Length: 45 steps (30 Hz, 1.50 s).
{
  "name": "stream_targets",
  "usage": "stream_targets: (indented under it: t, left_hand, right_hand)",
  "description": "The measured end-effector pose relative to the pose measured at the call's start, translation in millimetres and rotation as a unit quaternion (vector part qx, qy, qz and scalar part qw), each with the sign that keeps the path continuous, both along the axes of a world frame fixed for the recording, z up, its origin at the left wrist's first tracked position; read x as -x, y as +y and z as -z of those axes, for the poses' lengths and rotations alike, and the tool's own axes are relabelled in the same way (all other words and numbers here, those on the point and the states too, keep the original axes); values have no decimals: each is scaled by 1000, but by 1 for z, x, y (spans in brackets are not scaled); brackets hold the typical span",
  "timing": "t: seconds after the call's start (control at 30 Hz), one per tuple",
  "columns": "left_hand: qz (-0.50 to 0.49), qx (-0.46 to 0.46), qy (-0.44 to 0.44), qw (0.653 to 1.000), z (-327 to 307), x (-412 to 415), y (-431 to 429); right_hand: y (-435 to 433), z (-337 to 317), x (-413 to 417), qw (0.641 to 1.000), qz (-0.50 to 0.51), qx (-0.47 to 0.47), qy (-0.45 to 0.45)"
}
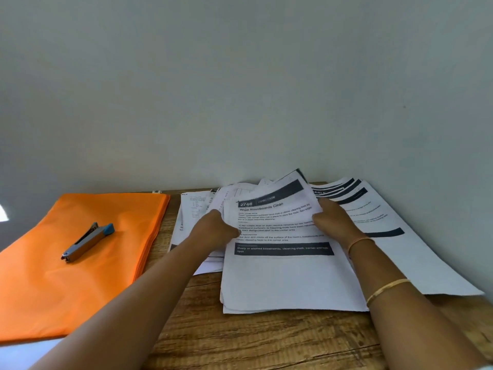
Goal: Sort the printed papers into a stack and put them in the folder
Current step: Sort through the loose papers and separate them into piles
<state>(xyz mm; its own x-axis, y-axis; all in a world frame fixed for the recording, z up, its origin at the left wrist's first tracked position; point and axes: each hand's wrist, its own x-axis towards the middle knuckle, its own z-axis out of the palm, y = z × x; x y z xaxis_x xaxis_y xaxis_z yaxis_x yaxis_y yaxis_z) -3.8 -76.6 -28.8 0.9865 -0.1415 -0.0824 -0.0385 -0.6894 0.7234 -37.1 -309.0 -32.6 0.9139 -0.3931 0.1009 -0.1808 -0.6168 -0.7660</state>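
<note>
A loose stack of white printed paper sheets (288,279) lies on the brown, wood-grain bench (240,340), close to the plain pale grey wall (240,89). The thin sheets carry small black text and solid dark bars, and their upper ends curl up off the pile. The left hand (217,229) grasps the stack's left edge, with the thumb on top and the fingers tucked out of sight beneath the paper. The right hand (332,218) grasps the right edge, its thumb pressed on the printed face and its fingers curled behind the lifted sheets. Two thin gold-coloured bangles (386,288) ring the right forearm.

More printed sheets (405,252) fan out flat to the right, touching the wall, and others (190,209) lie skewed behind the left hand.

Well to the left, apart from the papers, rests a flat orange folder (80,276) with a smooth matte surface and straight edges. On it lies a slim metal stapler (88,241) with a blue plastic end, set at a slant.
</note>
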Motion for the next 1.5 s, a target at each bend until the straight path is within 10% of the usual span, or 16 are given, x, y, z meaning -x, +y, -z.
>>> stream_targets:
  t: [0.57, 1.0, 1.23, 1.5]
  left_hand:
    - [-24, 204, -34, 978, -10, 0, -3]
    - [81, 228, -6, 970, -30, 28, -49]
    - [226, 13, 0, 974, -17, 53, -103]
    - [157, -185, -19, 970, 0, 37, -129]
  right_hand:
    - [16, -21, 13, 949, -58, -307, 30]
    - [-38, -48, 33, 999, 41, -10, 17]
    - [-88, -35, 53, 982, 94, 149, 72]
    - [-98, -12, 61, 924, 99, 334, 160]
